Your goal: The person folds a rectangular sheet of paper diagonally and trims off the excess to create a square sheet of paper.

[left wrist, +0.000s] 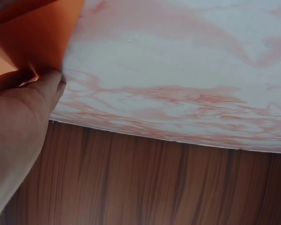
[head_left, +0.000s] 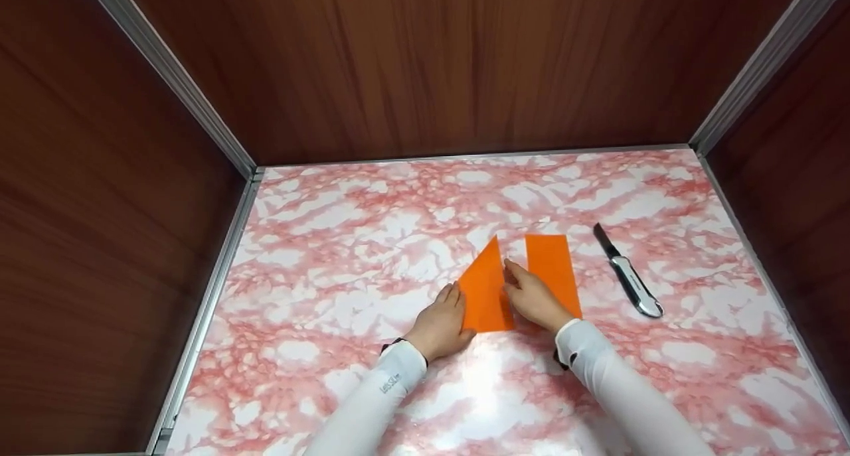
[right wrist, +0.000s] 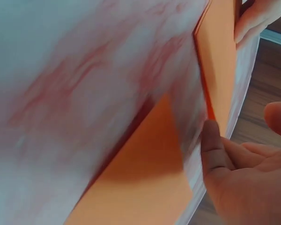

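Note:
A folded orange sheet of paper [head_left: 485, 293], slanted along its upper left side, lies on the table between both hands. My left hand [head_left: 438, 326] holds its left edge; the left wrist view shows the fingers [left wrist: 49, 86] right at the folded paper [left wrist: 40, 37]. At the right edge is my right hand [head_left: 536, 302]. Its thumb [right wrist: 212, 140] touches the paper's edge in the right wrist view, while a finger [right wrist: 277, 118] stands apart from it. A rectangular orange strip of paper [head_left: 554, 267] lies to the right, partly beneath the right hand in the head view.
Right of the strip lies a knife [head_left: 629, 277] with a grey-and-black handle, its dark blade [head_left: 603, 238] out and pointing toward the back. The red-and-white marbled table [head_left: 332, 297] is bordered by brown wood-grain panels [head_left: 431, 64] and metal rails [head_left: 179, 84].

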### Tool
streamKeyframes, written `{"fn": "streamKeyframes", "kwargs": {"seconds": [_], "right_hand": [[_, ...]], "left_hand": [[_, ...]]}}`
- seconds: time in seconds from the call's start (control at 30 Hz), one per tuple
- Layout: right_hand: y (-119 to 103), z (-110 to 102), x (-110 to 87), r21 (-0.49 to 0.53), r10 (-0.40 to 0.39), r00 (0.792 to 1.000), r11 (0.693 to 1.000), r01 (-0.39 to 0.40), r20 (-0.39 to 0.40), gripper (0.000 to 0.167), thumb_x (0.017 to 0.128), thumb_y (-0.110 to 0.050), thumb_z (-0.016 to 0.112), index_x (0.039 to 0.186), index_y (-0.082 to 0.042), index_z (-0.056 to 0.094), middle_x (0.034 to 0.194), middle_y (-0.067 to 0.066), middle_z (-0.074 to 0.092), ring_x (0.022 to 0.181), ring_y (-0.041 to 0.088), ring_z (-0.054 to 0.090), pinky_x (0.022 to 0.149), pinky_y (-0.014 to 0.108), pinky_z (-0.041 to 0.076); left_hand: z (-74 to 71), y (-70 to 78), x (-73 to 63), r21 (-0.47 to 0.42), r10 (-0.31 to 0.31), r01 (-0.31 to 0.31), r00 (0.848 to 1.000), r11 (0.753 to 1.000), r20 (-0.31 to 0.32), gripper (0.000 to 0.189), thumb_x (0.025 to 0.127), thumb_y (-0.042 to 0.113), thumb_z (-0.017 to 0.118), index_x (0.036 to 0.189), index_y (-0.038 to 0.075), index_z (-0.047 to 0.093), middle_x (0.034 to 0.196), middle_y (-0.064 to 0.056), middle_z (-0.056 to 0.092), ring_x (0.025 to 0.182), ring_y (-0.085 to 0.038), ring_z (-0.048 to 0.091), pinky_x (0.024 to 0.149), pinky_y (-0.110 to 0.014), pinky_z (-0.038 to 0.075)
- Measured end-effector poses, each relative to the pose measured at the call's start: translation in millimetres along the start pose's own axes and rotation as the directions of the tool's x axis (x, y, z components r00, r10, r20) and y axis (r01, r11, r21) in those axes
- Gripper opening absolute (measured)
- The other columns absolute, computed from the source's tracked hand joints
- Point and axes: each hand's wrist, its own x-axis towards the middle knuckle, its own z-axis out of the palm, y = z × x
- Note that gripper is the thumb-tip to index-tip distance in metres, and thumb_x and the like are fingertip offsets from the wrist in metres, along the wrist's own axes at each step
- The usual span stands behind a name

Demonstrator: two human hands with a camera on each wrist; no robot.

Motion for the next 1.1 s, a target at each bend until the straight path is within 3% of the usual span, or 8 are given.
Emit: {"fn": "streamKeyframes", "kwargs": {"seconds": [0.23,0.47,0.67,0.8,0.87,0.93,1.0,1.1], "right_hand": [[-4.8,7.0,5.5,0.188,0.071,0.996,0.98,-0.059,-0.058,0.061,0.097,-0.01,0.055,0.15,0.002,0.028,0.141,0.024,0.046,0.126,0.035,0.046,0.102,0.047,0.04],[-13.1,15.5,12.6,0.4,0.221,0.966,0.904,-0.152,-0.132,0.057,0.09,-0.01,0.065,0.14,0.003,0.042,0.112,0.018,0.054,0.094,0.027,0.054,0.079,0.032,0.046],[-13.4,24.6,15.4,0.414,0.25,0.956,0.895,-0.167,-0.156,0.023,0.091,-0.018,0.068,0.101,0.0,0.058,0.085,0.006,0.051,0.076,0.019,0.048,0.068,0.029,0.04],[-15.7,24.9,11.5,0.434,0.232,0.96,0.89,-0.142,-0.16,0.019,0.093,-0.019,0.066,0.089,-0.003,0.056,0.081,0.005,0.05,0.075,0.021,0.048,0.067,0.031,0.04],[-17.6,23.8,8.7,0.45,0.218,0.962,0.884,-0.124,-0.163,0.018,0.093,-0.019,0.066,0.091,-0.003,0.058,0.085,0.006,0.054,0.078,0.022,0.05,0.07,0.032,0.041],[-19.3,21.8,6.0,0.462,0.2,0.964,0.881,-0.099,-0.175,0.017,0.092,-0.019,0.065,0.093,-0.003,0.061,0.088,0.007,0.057,0.081,0.023,0.052,0.074,0.032,0.042],[-21.0,19.1,3.0,0.471,0.18,0.966,0.879,-0.072,-0.188,0.017,0.093,-0.019,0.065,0.095,-0.002,0.062,0.09,0.009,0.058,0.083,0.024,0.052,0.076,0.032,0.042],[-24.8,13.0,-2.0,0.482,0.158,0.966,0.875,-0.041,-0.205,0.018,0.093,-0.02,0.065,0.096,-0.002,0.061,0.092,0.009,0.059,0.085,0.024,0.052,0.077,0.031,0.041]], "left_hand": [[0.6,0.8,0.7,0.033,0.006,-0.006,1.0,0.999,0.003,0.076,0.095,0.046,0.054,0.146,-0.007,0.035,0.153,-0.022,0.03,0.143,-0.033,0.022,0.112,-0.034,0.025],[3.9,0.1,1.2,0.015,0.007,-0.007,1.0,1.0,0.013,0.076,0.096,0.045,0.054,0.147,-0.006,0.033,0.154,-0.022,0.028,0.144,-0.032,0.02,0.113,-0.033,0.022],[2.9,0.1,1.3,-0.098,-0.018,0.016,1.0,0.995,-0.021,0.074,0.096,0.044,0.054,0.149,-0.004,0.032,0.154,-0.019,0.03,0.144,-0.031,0.021,0.113,-0.035,0.023],[-0.6,-2.0,0.7,-0.253,-0.058,0.048,0.998,0.966,-0.033,0.075,0.099,0.048,0.049,0.152,0.001,0.026,0.155,-0.014,0.029,0.143,-0.028,0.024,0.113,-0.037,0.024],[-4.0,-3.7,0.5,-0.363,-0.079,0.06,0.996,0.93,-0.037,0.075,0.099,0.048,0.047,0.155,0.005,0.021,0.156,-0.01,0.027,0.143,-0.026,0.026,0.113,-0.038,0.024],[-8.4,-5.1,0.4,-0.489,-0.096,0.067,0.995,0.87,-0.035,0.075,0.1,0.048,0.046,0.156,0.009,0.016,0.157,-0.007,0.026,0.142,-0.023,0.027,0.113,-0.038,0.024],[-13.0,-6.4,-0.3,-0.631,-0.115,0.082,0.993,0.771,-0.011,0.075,0.1,0.049,0.046,0.157,0.013,0.013,0.157,-0.005,0.026,0.141,-0.021,0.029,0.112,-0.038,0.025],[-19.5,-8.2,0.7,-0.805,-0.127,0.096,0.992,0.585,0.026,0.071,0.101,0.049,0.044,0.157,0.016,0.015,0.155,-0.007,0.031,0.139,-0.021,0.033,0.111,-0.04,0.027]]}}
